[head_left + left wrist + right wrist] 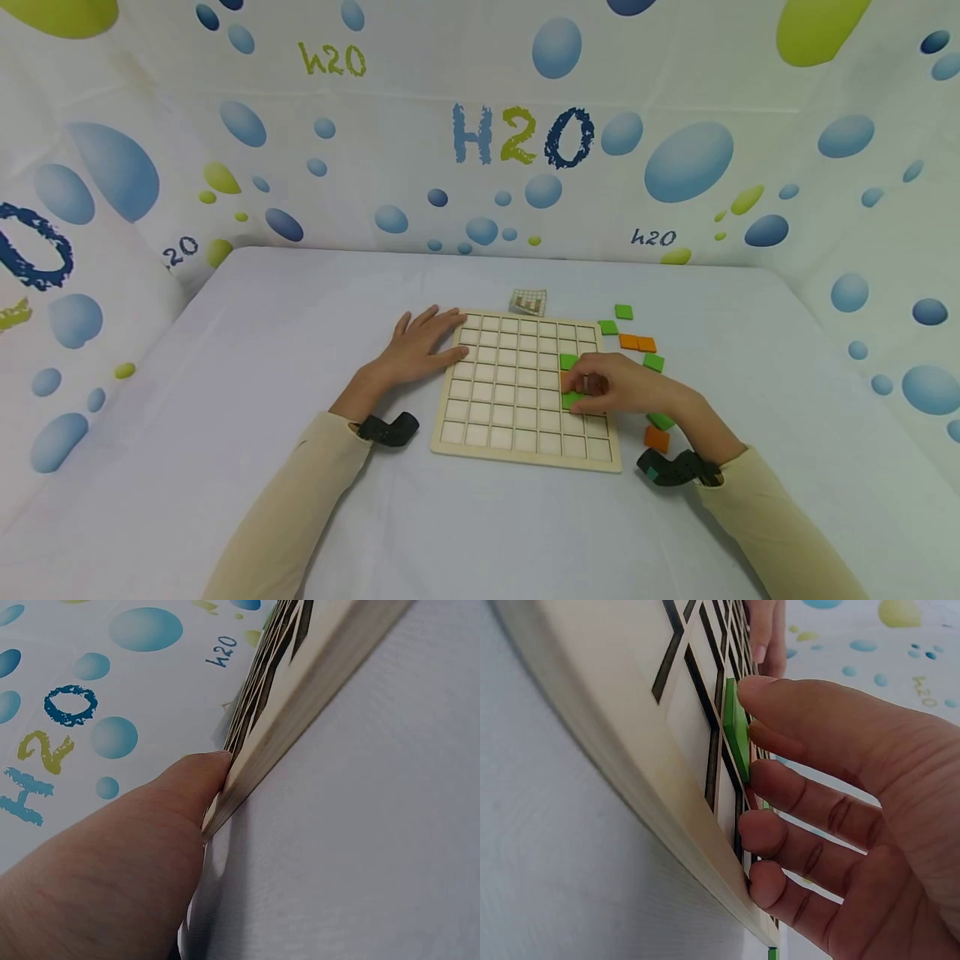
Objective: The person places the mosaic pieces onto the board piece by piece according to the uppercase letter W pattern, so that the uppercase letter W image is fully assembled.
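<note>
A pale wooden grid board (504, 375) lies on the white-covered table. My left hand (416, 348) rests at its left edge with fingers spread. In the left wrist view the thumb (199, 776) touches the board's rim. Over the right part of the grid, my right hand (626, 385) pinches a green square tile (736, 729) between thumb and fingertips, right at a cell. Just beyond those fingers, an orange tile (565, 380) and another green tile (568, 362) sit in cells of the same column, the orange one partly hidden by the hand.
Loose tiles lie right of the board: a green tile (624, 312) at the far end, orange tiles (637, 342) side by side, another orange tile (657, 439) near the right wrist. A small card with a printed grid (528, 302) stands behind the board.
</note>
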`<state>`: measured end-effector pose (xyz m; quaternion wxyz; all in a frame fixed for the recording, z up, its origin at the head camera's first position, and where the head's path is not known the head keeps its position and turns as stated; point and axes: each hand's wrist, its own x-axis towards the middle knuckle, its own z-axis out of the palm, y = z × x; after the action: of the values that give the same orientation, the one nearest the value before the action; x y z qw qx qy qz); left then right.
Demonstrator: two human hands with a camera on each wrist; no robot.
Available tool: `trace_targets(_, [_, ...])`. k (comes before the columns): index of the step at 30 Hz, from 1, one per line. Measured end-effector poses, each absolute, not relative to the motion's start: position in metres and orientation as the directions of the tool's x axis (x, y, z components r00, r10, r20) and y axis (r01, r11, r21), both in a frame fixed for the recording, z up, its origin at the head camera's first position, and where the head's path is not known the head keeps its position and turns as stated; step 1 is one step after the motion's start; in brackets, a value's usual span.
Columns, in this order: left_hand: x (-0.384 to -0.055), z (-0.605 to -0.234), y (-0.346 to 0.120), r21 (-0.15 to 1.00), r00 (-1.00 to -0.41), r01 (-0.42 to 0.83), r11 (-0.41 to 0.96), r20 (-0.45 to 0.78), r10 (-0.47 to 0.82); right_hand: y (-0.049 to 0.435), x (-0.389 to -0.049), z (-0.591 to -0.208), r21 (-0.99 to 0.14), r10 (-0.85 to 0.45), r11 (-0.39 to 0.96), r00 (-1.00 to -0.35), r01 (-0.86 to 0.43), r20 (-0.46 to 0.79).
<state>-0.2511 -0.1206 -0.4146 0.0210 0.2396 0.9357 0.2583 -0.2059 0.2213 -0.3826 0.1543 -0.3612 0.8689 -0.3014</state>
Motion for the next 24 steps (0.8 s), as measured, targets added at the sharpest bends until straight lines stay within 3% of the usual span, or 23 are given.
trace_targets(14, [-0.250, -0.417, -0.123, 0.488, -0.875, 0.455, 0.745, 0.092, 0.474, 0.225, -0.198, -0.379, -0.629, -0.724, 0.534, -0.690, -0.565, 0.005])
trace_targets(24, [-0.250, -0.418, -0.126, 0.472, -0.872, 0.463, 0.751, 0.089, 0.481, 0.231, -0.194, -0.369, -0.655, -0.688, 0.559, -0.725, -0.509, -0.024])
